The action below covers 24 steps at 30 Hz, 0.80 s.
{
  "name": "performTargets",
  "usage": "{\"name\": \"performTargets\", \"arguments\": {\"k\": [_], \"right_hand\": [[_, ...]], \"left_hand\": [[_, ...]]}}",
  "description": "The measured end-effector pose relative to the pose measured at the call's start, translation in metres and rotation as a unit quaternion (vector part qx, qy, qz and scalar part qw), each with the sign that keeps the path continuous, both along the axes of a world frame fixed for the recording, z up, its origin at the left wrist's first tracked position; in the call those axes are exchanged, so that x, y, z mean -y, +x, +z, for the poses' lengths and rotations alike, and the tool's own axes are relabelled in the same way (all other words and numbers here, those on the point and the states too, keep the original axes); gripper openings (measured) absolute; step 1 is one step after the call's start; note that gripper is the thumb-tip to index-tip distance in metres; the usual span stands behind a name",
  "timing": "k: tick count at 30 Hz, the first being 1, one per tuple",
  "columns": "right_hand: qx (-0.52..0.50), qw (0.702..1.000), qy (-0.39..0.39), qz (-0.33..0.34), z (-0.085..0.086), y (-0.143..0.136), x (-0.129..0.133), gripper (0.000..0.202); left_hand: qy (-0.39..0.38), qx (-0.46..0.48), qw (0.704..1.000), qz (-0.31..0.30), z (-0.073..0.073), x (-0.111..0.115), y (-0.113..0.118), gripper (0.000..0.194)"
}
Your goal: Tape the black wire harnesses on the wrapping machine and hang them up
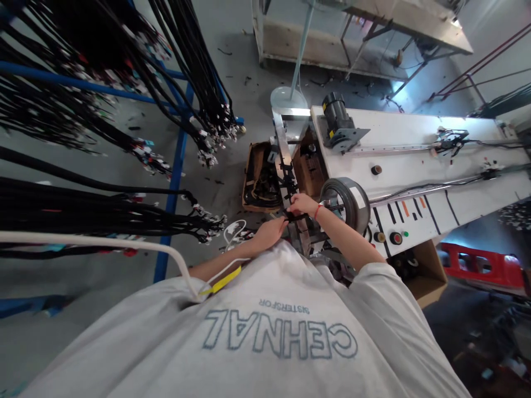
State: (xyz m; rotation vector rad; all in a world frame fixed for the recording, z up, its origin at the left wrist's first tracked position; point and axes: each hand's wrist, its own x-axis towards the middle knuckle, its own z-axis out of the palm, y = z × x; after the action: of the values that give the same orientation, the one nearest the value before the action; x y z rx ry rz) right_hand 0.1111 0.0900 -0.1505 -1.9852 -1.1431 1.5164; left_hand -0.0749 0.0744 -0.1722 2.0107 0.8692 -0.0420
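Near the frame's center, the left hand (269,232) and right hand (302,204) meet at a black cable piece (293,216) on a metal rail (286,166) — both grips are closed on it. A cardboard box (259,179) of black parts sits just left of the rail — a white conveyor machine (415,166) stretches right.

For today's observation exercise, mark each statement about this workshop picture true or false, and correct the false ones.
1. Both hands meet at a black strip on the metal frame. True.
2. The right hand wears a red band at the wrist. True.
3. The cardboard box stands on the white machine. False: it stands on the floor beside it.
4. The left hand holds a hammer. False: its fingers reach the black strip.
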Motion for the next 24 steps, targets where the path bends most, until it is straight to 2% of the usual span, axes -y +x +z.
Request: {"name": "performTargets", "arguments": {"k": [2,5,7,8,9,11,13,15,17,19,21,23,24], "right_hand": [[-0.037,0.998,0.047,-0.034,0.010,0.002,0.019,0.036],[-0.118,0.987,0.098,-0.054,0.025,0.005,0.069,0.035],[-0.099,0.987,0.114,-0.046,0.032,0.008,0.097,0.027],[-0.048,0.989,0.132,-0.043,0.035,0.008,0.104,0.022],[0.025,0.987,0.155,-0.039,0.037,0.009,0.105,0.015],[0.176,0.967,0.181,-0.023,0.037,0.006,0.091,0.008],[0.254,0.957,0.138,0.018,0.034,0.001,0.063,0.008],[0.243,0.967,0.068,0.032,0.029,-0.007,0.037,0.012],[0.187,0.980,0.064,-0.023,0.026,-0.014,0.027,0.017],[0.123,0.976,0.141,-0.108,0.027,-0.020,0.041,0.020],[0.089,0.959,0.223,-0.153,0.029,-0.023,0.074,0.023],[0.081,0.954,0.252,-0.142,0.030,-0.022,0.108,0.023],[0.081,0.955,0.257,-0.125,0.030,-0.021,0.121,0.021]], "left_hand": [[-0.070,0.078,0.994,0.033,-0.008,-0.012,0.003,0.034],[-0.178,0.138,0.973,0.050,-0.015,-0.029,0.009,0.048],[-0.192,0.129,0.973,0.023,-0.014,-0.034,0.013,0.051],[-0.175,0.118,0.978,0.004,-0.011,-0.035,0.015,0.049],[-0.144,0.102,0.984,-0.014,-0.008,-0.034,0.017,0.046],[-0.055,0.049,0.996,-0.040,0.001,-0.029,0.021,0.037],[0.033,-0.024,0.998,-0.055,0.011,-0.021,0.026,0.032],[0.085,-0.085,0.991,-0.057,0.019,-0.017,0.030,0.032],[0.083,-0.093,0.991,-0.053,0.025,-0.018,0.030,0.036],[0.040,-0.028,0.997,-0.051,0.027,-0.027,0.028,0.037],[-0.031,0.049,0.997,-0.052,0.026,-0.040,0.026,0.039],[-0.090,0.071,0.992,-0.048,0.026,-0.051,0.025,0.044],[-0.091,0.059,0.993,-0.044,0.026,-0.054,0.026,0.045]]}}
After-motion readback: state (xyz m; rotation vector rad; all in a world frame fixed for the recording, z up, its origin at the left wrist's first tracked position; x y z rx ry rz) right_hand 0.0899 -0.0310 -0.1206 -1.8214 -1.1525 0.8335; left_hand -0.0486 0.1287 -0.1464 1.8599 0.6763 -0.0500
